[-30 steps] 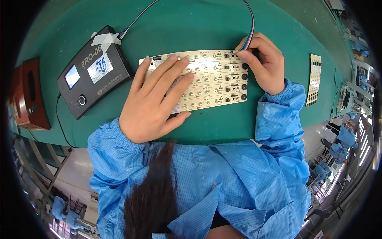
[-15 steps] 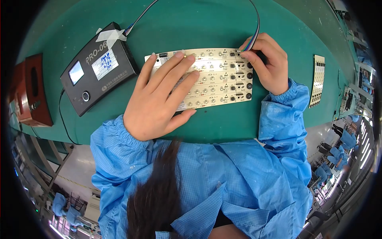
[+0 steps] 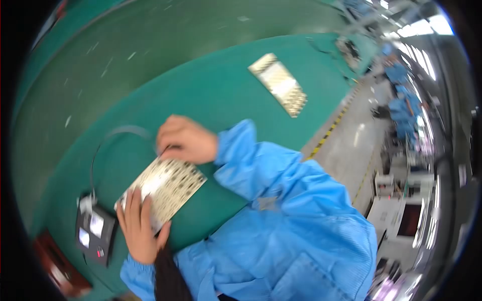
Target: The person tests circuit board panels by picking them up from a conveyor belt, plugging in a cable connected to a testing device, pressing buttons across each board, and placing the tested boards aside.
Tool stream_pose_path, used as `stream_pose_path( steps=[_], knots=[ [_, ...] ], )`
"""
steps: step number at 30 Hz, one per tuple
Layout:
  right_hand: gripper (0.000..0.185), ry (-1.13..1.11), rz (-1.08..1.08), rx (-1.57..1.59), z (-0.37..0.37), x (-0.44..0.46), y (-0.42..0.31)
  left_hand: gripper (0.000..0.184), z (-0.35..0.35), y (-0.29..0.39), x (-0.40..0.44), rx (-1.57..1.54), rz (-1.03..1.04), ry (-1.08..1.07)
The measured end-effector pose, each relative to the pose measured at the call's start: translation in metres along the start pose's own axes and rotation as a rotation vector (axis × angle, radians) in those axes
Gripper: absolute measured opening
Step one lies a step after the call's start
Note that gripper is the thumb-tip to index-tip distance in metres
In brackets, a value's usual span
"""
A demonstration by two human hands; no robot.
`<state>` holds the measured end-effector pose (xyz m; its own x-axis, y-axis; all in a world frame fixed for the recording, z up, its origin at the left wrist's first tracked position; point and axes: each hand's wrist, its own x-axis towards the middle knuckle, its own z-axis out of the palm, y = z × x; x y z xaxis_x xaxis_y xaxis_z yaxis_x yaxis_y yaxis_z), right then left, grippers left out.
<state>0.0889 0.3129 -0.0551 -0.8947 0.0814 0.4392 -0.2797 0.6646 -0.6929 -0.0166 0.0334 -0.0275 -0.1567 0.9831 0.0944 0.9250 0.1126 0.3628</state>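
Observation:
A pale circuit board panel (image 3: 168, 193) lies on the green mat, slanted in view, with rows of dark parts. My left hand (image 3: 139, 226) rests on its lower left part, fingers spread. Over the panel's upper edge, my right hand (image 3: 183, 140) is closed around the end of the ribbon cable (image 3: 128, 129), its fingertips blurred. Whether the cable's end touches the board cannot be made out. The cable runs to the black PRO-06 device (image 3: 95, 233), whose screen is lit, left of my left hand.
Another board panel (image 3: 279, 85) lies farther off on the green table (image 3: 221, 80). A reddish-brown box (image 3: 60, 266) is at the lower left. People in blue (image 3: 401, 108) are in the background at the right, past a floor with yellow-black tape (image 3: 329, 135).
The view has turned and shifted to the right, and the picture is blurred. The second panel now shows more fully. My left hand stays on the panel; my right hand still holds the cable.

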Motion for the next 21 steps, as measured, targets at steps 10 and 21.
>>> stream_pose_path(
  steps=[10, 21],
  knots=[
    [0.018, 0.036, 0.112, 0.018, 0.009, -0.002, 0.001, 0.065, 0.003, -0.002, -0.003, 0.055, 0.031, -0.022],
    [0.018, -0.032, 0.095, -0.062, 0.005, -0.002, -0.006, 0.076, 0.005, -0.005, -0.006, 0.049, 0.026, 0.006]
  ],
)
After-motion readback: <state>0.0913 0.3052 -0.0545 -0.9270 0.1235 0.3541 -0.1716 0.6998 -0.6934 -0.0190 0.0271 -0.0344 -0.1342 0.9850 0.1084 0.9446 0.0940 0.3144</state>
